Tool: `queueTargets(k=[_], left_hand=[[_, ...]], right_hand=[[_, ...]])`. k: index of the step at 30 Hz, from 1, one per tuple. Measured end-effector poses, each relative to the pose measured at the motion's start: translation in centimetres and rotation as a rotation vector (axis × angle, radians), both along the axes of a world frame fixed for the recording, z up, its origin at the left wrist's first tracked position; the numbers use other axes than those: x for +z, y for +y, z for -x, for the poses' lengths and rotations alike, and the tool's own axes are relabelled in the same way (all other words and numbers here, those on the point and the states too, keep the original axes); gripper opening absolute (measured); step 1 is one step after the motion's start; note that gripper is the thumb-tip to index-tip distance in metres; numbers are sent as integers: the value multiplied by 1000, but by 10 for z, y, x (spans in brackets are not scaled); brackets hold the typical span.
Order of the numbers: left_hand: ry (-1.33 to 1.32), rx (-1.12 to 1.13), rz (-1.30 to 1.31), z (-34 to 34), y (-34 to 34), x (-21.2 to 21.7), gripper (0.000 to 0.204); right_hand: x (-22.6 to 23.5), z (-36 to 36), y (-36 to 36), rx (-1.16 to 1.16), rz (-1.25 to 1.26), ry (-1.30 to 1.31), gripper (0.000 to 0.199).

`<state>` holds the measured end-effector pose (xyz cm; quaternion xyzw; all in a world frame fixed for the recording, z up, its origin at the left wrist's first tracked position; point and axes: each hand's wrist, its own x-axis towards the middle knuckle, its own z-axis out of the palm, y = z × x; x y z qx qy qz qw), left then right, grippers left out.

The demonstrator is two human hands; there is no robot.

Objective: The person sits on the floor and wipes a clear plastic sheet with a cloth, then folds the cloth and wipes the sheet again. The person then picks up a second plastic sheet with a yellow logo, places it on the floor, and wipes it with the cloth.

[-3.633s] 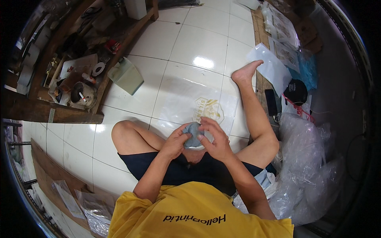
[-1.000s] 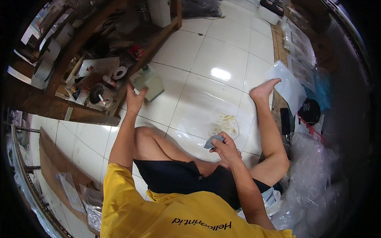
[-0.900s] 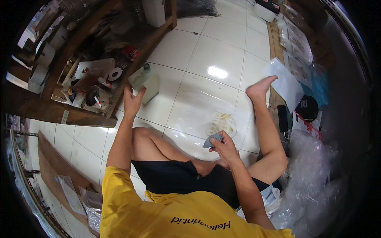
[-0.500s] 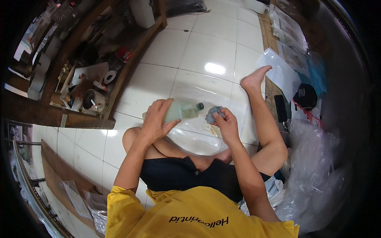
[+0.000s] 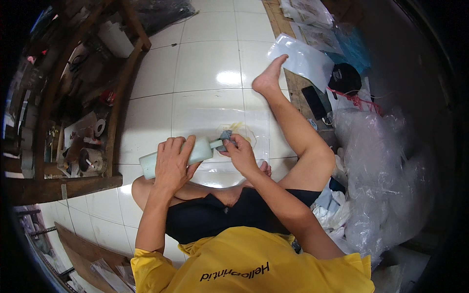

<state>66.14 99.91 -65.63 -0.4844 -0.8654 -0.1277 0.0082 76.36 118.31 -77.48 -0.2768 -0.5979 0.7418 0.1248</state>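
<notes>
My left hand (image 5: 171, 163) is wrapped over a pale green, see-through bottle (image 5: 200, 149). The bottle lies nearly sideways, its narrow neck pointing right and slightly up. Pinched in the fingers of my right hand (image 5: 240, 155) is a crumpled grey-blue cloth (image 5: 225, 136). The cloth meets the bottle's mouth and hides it. Beneath both hands, a clear plastic sheet (image 5: 259, 151) is spread on the tiles. A yellowish stain or residue (image 5: 236, 128) shows on the sheet just beyond the cloth.
A wooden shelf unit (image 5: 124, 78) full of clutter stands at the left, with a tin (image 5: 92, 161) on it. To the right are a phone (image 5: 313, 102), a black cap (image 5: 344, 77) and a heap of clear plastic (image 5: 376, 180). My bare foot (image 5: 267, 82) rests beyond the sheet.
The bottle's mouth and the cloth, apart before, have come together. The bottle is drawn nearer and lower in my left hand. The whole view has shifted, so the surroundings appear farther left.
</notes>
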Motion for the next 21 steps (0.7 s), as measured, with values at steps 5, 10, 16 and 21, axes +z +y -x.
queueTargets(k=[5,10,16,21], left_hand=[[130,-91,151,-5,14,22,67],[217,-146,190,-1,18,29,66],[190,-137,146,4,18,32,67],[115,-132,66,7,16,31,68]], right_hand=[[-1,2,-10,-32,315,-28,19],[7,0,-12,-25,577,-14,23],[4,-1,-7,-8,703,12,21],[-1,-2,-6,-23,772,28,18]])
